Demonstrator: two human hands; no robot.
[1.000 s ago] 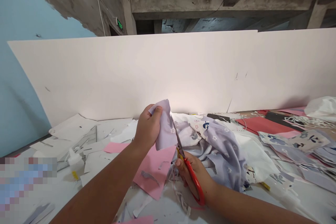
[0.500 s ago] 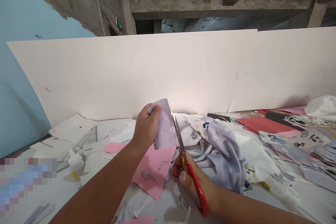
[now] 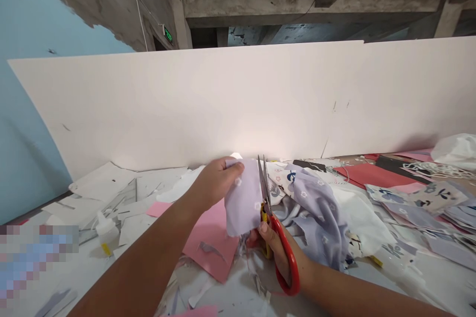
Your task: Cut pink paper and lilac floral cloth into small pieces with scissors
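Observation:
My left hand (image 3: 214, 184) pinches the top left corner of a lilac fabric piece (image 3: 243, 203) with small white flowers. The piece hangs roughly upright above a pink sheet (image 3: 211, 242). In my right hand (image 3: 279, 248) is a pair of scissors (image 3: 285, 262) with red and yellow handles. Their blades point up, slightly parted, along the right edge of the fabric piece. Whether they touch the edge I cannot tell. Behind the scissors lies a crumpled heap of lilac flowered cloth (image 3: 320, 208).
White paper scraps (image 3: 100, 188) and a small glue bottle (image 3: 107, 228) lie at the left. Red sheets (image 3: 375, 178), patterned fabric pieces (image 3: 424, 197) and white cord (image 3: 439, 170) are at the right. A tall white board (image 3: 223, 104) stands along the back.
My left hand has moved right and slightly down, and the fabric piece now faces me more squarely. The scissors have shifted a little to the right and stand more upright.

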